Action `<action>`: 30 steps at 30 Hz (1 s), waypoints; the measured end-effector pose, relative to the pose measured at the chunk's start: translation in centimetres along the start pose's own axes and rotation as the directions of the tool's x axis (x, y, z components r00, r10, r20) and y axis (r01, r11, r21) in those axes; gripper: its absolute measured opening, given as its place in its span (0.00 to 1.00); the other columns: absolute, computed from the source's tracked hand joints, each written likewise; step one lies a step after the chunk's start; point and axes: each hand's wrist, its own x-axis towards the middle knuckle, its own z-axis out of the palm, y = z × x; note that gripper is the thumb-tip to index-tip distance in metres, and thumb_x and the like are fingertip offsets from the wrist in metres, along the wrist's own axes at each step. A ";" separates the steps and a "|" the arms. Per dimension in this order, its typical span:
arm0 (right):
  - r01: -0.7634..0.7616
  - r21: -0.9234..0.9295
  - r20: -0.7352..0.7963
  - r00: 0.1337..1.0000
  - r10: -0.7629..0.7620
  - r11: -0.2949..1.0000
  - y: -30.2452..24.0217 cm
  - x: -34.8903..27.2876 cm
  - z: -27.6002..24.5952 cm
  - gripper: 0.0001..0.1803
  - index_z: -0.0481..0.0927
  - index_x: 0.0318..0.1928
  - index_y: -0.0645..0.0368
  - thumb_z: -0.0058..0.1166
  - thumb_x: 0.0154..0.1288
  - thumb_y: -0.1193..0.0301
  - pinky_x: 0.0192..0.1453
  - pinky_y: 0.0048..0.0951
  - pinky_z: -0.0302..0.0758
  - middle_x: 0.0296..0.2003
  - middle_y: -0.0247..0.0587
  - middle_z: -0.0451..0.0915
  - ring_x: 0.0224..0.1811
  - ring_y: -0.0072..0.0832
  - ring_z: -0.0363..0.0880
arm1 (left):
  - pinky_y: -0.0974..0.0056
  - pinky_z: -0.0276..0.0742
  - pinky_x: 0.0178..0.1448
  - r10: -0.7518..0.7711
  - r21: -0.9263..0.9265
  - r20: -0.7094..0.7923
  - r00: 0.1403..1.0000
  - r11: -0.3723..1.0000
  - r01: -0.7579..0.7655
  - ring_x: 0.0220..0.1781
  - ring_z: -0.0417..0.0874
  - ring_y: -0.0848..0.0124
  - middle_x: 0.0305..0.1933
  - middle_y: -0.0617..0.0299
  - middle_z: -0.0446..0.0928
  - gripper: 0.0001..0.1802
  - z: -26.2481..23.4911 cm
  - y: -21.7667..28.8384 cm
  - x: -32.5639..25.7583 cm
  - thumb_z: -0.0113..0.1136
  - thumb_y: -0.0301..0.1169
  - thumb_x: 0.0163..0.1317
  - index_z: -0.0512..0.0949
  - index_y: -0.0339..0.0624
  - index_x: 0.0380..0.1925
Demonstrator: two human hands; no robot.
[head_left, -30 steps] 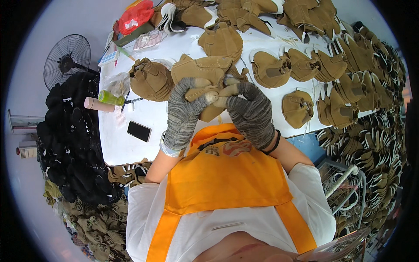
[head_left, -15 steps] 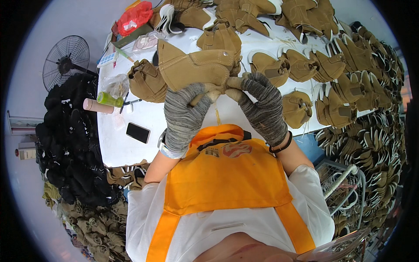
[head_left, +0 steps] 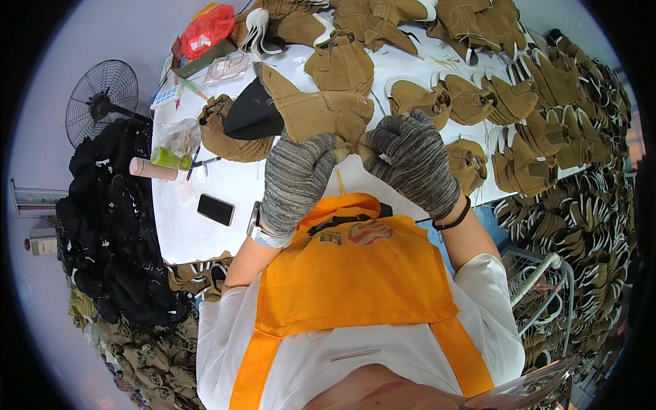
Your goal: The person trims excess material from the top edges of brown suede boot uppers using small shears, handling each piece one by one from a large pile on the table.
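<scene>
Both my hands wear grey knitted gloves with the fingertips bare. Between them, above the near part of the white table (head_left: 179, 236), they hold up a brown suede shoe upper (head_left: 318, 113) with pale stitching and a black lining flap (head_left: 256, 113) showing at its left. My left hand (head_left: 298, 176) is closed on its lower edge. My right hand (head_left: 415, 164) pinches the lower right edge, close to the left fingertips. Behind it stands another brown upper (head_left: 342, 63), and a further brown upper (head_left: 229, 130) sits to the left.
On the table's left lie a phone (head_left: 216, 209), a pink bottle (head_left: 153, 168), a green container (head_left: 171, 158) and a red plastic bag (head_left: 208, 31). Rows of brown uppers (head_left: 509, 99) fill the right. A fan (head_left: 102, 102) stands beyond black piled goods (head_left: 113, 225); a wire cart (head_left: 543, 294) is at right.
The held upper has turned and dropped slightly, so its black lining now shows at the left. My right hand has moved a little down and its fingers are curled in more.
</scene>
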 end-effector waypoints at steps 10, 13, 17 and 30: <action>-0.072 0.060 0.003 0.997 0.072 0.996 -0.2 -0.2 0.1 0.12 0.83 0.33 0.57 0.63 0.53 0.62 0.43 0.39 0.72 0.30 0.43 0.79 0.34 0.40 0.77 | 0.61 0.76 0.43 -0.017 -0.053 -0.032 0.999 0.999 0.015 0.39 0.81 0.60 0.38 0.55 0.80 0.10 0.7 -0.7 -0.5 0.69 0.24 0.53 0.82 0.37 0.36; -0.042 -0.050 0.061 0.997 0.045 0.998 -0.2 -0.1 0.4 0.13 0.82 0.34 0.56 0.63 0.52 0.62 0.45 0.40 0.72 0.30 0.42 0.79 0.35 0.39 0.77 | 0.61 0.75 0.42 -0.017 -0.054 0.010 1.000 0.998 0.017 0.38 0.80 0.61 0.37 0.55 0.80 0.09 0.9 -0.6 -0.3 0.68 0.25 0.54 0.83 0.37 0.36; -0.052 -0.048 0.010 0.999 0.053 0.997 -0.1 0.4 0.3 0.12 0.80 0.33 0.59 0.66 0.48 0.70 0.45 0.39 0.71 0.31 0.40 0.77 0.35 0.38 0.77 | 0.62 0.75 0.42 -0.041 -0.066 0.038 0.998 0.997 0.044 0.37 0.79 0.62 0.35 0.55 0.79 0.08 0.7 -0.4 0.3 0.67 0.28 0.56 0.83 0.37 0.36; -0.201 0.338 -0.069 0.969 0.237 0.920 0.6 -0.1 0.6 0.08 0.83 0.39 0.57 0.63 0.58 0.70 0.40 0.34 0.76 0.31 0.43 0.79 0.35 0.38 0.80 | 0.67 0.75 0.41 -0.266 -0.255 -0.022 0.964 0.934 0.251 0.34 0.79 0.70 0.36 0.59 0.82 0.11 0.8 -1.8 -0.9 0.69 0.30 0.57 0.83 0.38 0.38</action>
